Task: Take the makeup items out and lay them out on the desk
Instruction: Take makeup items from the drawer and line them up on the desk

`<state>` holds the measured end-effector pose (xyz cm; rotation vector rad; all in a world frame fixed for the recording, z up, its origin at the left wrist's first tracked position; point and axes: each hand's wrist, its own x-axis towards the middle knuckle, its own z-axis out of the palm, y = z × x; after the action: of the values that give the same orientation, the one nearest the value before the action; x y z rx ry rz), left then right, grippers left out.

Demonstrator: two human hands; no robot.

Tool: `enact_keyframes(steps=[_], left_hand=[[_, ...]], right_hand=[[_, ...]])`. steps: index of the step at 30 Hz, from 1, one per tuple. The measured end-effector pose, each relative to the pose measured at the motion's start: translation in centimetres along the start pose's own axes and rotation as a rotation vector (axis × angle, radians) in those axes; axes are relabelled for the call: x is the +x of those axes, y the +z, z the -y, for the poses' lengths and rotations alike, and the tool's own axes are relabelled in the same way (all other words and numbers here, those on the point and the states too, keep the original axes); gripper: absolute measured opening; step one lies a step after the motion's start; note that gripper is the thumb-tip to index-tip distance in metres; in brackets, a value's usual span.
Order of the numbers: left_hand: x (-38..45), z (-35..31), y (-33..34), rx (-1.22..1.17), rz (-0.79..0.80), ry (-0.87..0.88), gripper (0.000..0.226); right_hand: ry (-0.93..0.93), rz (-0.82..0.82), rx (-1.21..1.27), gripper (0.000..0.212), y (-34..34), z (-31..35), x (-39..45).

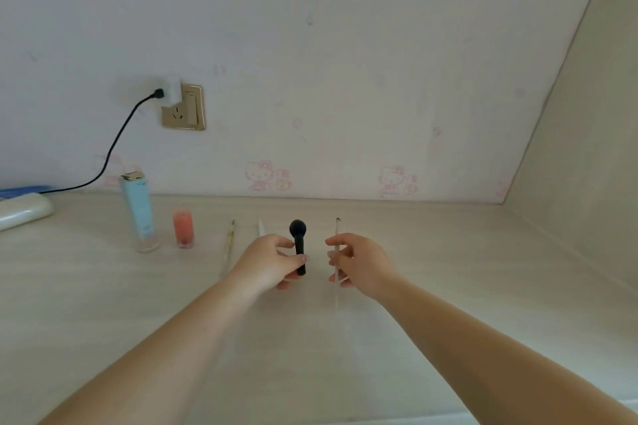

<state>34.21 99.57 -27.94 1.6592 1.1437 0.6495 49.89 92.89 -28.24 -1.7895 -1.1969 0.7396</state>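
On the pale wooden desk point(448, 286) several makeup items lie in a row. A light blue tube point(138, 210) stands upright at the left, with a small pink bottle point(183, 229) beside it. A thin yellowish pencil point(228, 245) and a white stick point(261, 228) lie to their right. My left hand point(272, 260) pinches the handle of a black round-headed brush point(297, 235). My right hand point(359, 262) holds a slim pale brush point(337, 228) by its middle; the brush points away from me.
A white case point(20, 212) and something blue point(24, 189) sit at the far left edge. A black cable point(117, 145) runs from a wall socket point(184, 109) down to the desk. A side panel point(587, 148) closes the desk on the right.
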Motion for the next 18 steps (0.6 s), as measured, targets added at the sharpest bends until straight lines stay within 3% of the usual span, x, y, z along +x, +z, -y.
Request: enact_keyframes(steps=[18], left_hand=[[7.9, -1.4, -0.6, 0.524, 0.112, -0.067, 0.011]], right_hand=[[-0.087, -0.04, -0.532, 0.049, 1.9, -1.3, 8.4]])
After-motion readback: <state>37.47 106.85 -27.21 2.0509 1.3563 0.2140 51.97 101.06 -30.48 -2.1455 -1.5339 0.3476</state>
